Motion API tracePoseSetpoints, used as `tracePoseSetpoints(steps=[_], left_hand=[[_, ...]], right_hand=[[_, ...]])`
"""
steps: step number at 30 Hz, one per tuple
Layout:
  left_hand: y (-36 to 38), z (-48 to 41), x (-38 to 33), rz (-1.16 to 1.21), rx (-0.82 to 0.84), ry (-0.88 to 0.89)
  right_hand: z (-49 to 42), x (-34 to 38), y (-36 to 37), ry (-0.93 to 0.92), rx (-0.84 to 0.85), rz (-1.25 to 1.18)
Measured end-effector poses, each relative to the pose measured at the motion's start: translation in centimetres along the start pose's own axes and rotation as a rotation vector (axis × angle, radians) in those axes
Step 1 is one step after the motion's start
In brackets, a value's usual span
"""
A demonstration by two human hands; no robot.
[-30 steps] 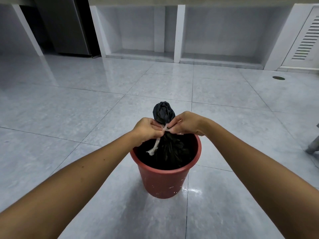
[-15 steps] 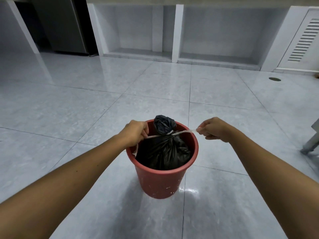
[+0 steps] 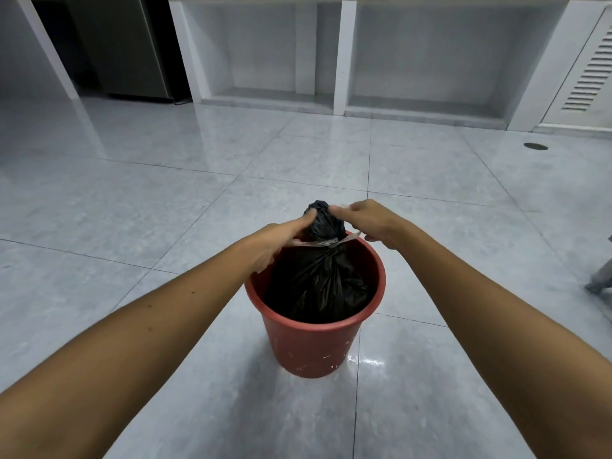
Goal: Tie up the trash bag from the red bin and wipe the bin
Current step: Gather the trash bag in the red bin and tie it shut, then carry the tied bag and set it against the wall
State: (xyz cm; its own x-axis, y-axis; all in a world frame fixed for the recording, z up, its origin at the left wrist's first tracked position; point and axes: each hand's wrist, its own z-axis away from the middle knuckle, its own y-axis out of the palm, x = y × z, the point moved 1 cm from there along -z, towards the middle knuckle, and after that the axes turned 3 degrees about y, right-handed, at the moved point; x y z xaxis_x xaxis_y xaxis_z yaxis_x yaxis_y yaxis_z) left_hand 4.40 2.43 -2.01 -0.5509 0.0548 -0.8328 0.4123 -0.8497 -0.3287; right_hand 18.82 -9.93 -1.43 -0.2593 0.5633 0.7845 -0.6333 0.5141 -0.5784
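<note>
A red bin (image 3: 314,346) stands on the tiled floor in front of me. Inside it sits a full black trash bag (image 3: 318,283) with its top gathered into a bunch (image 3: 323,220) that rises above the rim. A pale tie strip (image 3: 326,242) is wound around the bag's neck, and its two ends run out sideways. My left hand (image 3: 278,240) holds the left end, with its forefinger touching the bunch. My right hand (image 3: 367,220) holds the right end, its fingertips at the top of the bunch.
Glossy grey floor tiles (image 3: 165,210) surround the bin. White open cabinet bays (image 3: 341,61) line the far wall, with a dark appliance (image 3: 132,44) at the back left and a louvred door (image 3: 589,71) at the right. A floor drain (image 3: 535,146) and a grey metal leg (image 3: 599,279) are on the right.
My hands were pulled apart with the strip taut between them; now both have come back together at the bag's gathered top. The bin has stayed in place.
</note>
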Motion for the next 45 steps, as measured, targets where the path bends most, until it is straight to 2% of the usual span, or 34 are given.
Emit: tracePoseSetpoints(steps=[5, 8, 10, 14, 16, 20, 23, 28, 35, 39, 45], left_hand=[[0.7, -1.7, 0.5, 0.054, -0.151, 0.214], [0.4, -2.3, 1.0, -0.047, -0.158, 0.291], [0.2, -2.8, 1.5, -0.121, -0.153, 0.317], [0.3, -3.8, 1.7, -0.331, -0.323, 0.356], [-0.2, -3.4, 1.0, -0.37, -0.403, 0.345], [-1.9, 0.7, -1.5, -0.362, -0.461, 0.238], [-4.9, 4.5, -6.2, -0.356, -0.495, 0.182], [-13.1, 12.7, -17.3, -0.241, -0.513, 0.088], [-31.2, 29.3, -33.4, -0.078, -0.66, 0.064], [-41.9, 38.7, -38.5, -0.084, -0.762, 0.089], [-56.7, 48.4, -39.2, -0.17, -0.979, 0.115]], right_hand=[[-0.6, -0.3, -0.2, -0.01, -0.014, 0.053], [-0.4, -1.2, 0.3, 0.082, 0.097, -0.056], [-0.6, -1.7, 0.6, 0.04, 0.081, -0.117], [-1.7, -2.1, 0.4, -0.045, -0.076, -0.05], [-1.5, -1.5, 0.7, 0.011, -0.073, -0.117], [1.2, 2.7, 0.2, 0.113, -0.044, -0.127], [3.0, 8.8, -1.8, 0.145, -0.024, -0.138], [6.2, 23.7, -8.2, 0.121, 0.026, -0.122], [13.1, 53.4, -15.4, -0.069, 0.199, 0.002], [17.4, 67.9, -14.8, -0.211, 0.229, 0.046], [21.0, 84.4, -7.0, -0.405, 0.319, 0.079]])
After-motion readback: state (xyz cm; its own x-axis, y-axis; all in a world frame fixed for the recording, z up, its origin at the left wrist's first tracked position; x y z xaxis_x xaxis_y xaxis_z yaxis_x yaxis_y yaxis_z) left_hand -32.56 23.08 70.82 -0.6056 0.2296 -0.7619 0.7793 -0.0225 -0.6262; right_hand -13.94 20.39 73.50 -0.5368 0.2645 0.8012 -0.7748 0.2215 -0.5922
